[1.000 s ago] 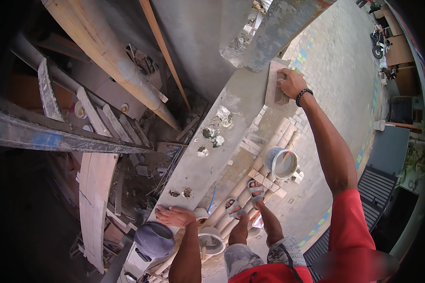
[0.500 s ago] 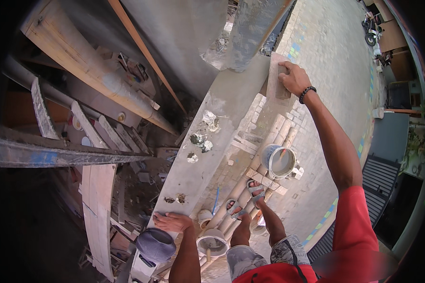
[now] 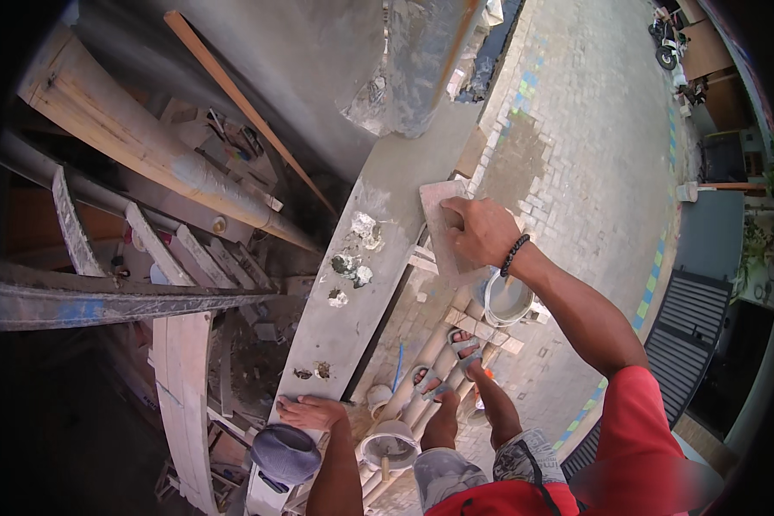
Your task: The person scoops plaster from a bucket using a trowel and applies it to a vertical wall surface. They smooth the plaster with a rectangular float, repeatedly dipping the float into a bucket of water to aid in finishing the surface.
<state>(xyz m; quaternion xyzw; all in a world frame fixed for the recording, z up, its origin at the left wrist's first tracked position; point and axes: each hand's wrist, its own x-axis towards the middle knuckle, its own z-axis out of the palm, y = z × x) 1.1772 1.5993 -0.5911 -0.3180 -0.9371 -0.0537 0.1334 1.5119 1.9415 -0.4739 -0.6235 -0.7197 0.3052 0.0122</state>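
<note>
My right hand (image 3: 488,234) grips a flat rectangular plastering float (image 3: 437,205) by its back. The float lies along the street-side edge of a long grey cement ledge (image 3: 365,297), about halfway along it. My left hand (image 3: 312,414) rests flat on the ledge's near end, fingers spread and holding nothing. Close to it sits a dark grey rounded thing like a cap (image 3: 285,453). Rough holes with white lumps (image 3: 347,265) mark the middle of the ledge, and smaller dark holes (image 3: 322,370) lie nearer my left hand.
I stand on bamboo poles (image 3: 421,378) high over the paving. A bucket of grey liquid (image 3: 508,297) stands ahead of my feet, with another bucket (image 3: 389,444) beside my legs. Left of the ledge are a curved beam (image 3: 120,296), planks and a thick pole (image 3: 146,138). Plastic sheeting (image 3: 426,69) hangs ahead.
My right hand has drawn the float back toward me and to the left along the ledge's edge. My left hand has stayed on the ledge.
</note>
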